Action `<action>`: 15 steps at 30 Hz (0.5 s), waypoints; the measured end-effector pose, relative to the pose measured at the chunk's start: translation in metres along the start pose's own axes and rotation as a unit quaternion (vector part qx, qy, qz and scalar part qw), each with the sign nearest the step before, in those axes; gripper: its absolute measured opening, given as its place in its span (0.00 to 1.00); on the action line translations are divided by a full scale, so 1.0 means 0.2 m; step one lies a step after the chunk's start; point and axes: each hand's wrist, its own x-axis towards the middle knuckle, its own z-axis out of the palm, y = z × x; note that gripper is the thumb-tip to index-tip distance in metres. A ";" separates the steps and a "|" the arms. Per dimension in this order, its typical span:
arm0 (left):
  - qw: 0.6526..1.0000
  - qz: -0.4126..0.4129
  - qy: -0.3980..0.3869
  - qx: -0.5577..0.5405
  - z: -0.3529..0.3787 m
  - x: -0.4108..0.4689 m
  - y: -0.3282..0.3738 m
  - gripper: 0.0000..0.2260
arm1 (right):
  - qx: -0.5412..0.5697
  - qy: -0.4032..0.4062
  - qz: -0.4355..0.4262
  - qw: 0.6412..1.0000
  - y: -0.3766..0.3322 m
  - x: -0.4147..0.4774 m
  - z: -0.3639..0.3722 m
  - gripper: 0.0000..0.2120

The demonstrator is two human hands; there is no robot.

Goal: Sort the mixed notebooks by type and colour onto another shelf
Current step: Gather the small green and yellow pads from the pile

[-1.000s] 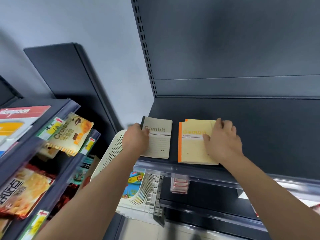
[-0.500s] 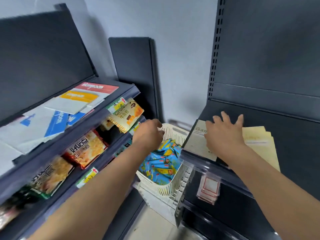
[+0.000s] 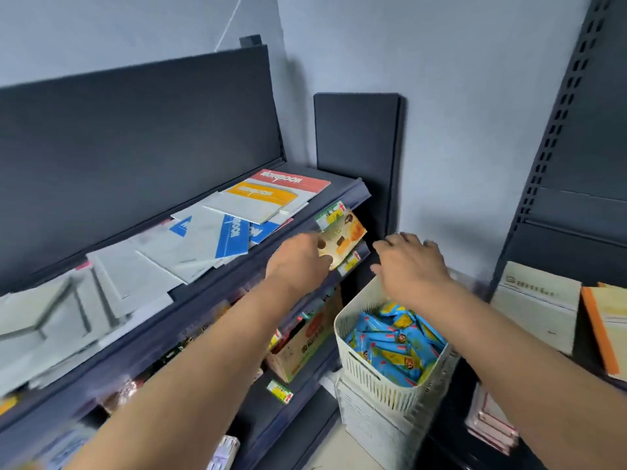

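Nothing held in the left hand (image 3: 298, 262), fingers loosely bent, just in front of a snack packet (image 3: 342, 239) at the edge of the left shelf (image 3: 190, 310). Nothing in the right hand (image 3: 410, 269) either, fingers spread, above a white basket (image 3: 342, 334) of blue packets (image 3: 390, 344). On the left shelf, mixed notebooks (image 3: 237, 218) lying overlapped. Far right, on the other shelf (image 3: 556, 259), a beige notebook (image 3: 536, 300) beside an orange-spined notebook (image 3: 607, 330).

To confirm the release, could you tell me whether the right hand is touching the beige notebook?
Apart. The head view shows the right hand above the white basket, with a plain gap to the beige notebook.
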 end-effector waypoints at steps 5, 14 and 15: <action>0.989 -0.102 0.104 0.006 -0.31 -0.15 -0.53 0.16 | 0.045 0.043 -0.114 0.992 -0.62 0.19 -0.05 0.20; 0.918 -0.325 0.225 0.039 -0.65 -0.56 -1.42 0.15 | 0.089 0.041 -0.327 0.940 -1.54 0.31 -0.08 0.19; 0.905 -0.352 0.236 0.039 -0.68 -0.60 -1.49 0.15 | 0.097 0.036 -0.349 0.932 -1.61 0.32 -0.07 0.19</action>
